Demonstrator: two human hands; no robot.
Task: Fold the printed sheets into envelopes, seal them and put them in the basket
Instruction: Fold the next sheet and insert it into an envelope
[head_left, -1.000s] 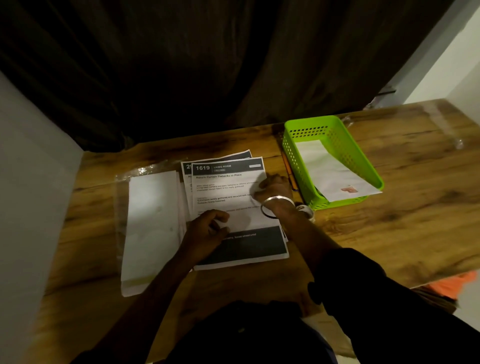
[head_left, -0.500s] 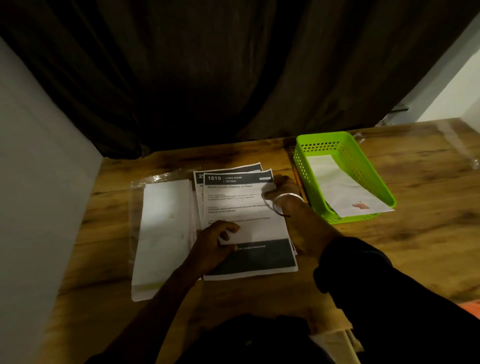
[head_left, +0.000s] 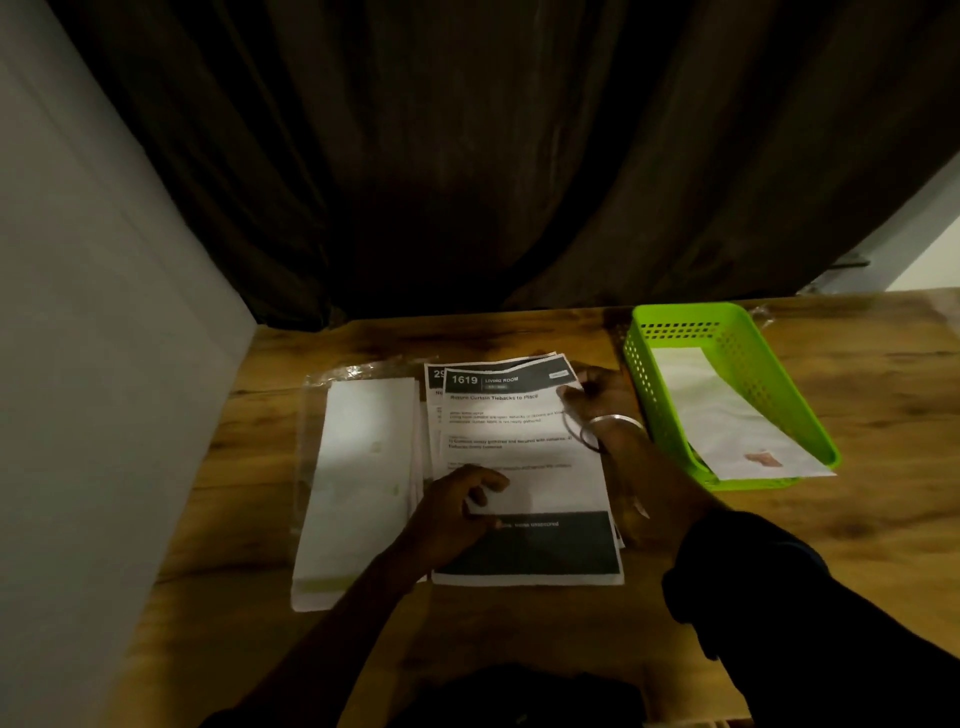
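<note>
While the left hand (head_left: 457, 512) rests curled on the top sheet (head_left: 522, 460), the right hand (head_left: 597, 397) pinches its far corner.

Both arms reach forward over the table. The left hand (head_left: 457, 512) lies knuckles up, fingers curled, thumb out. The right hand (head_left: 597, 402) pinches the far corner of the top sheet (head_left: 519, 467).
</note>
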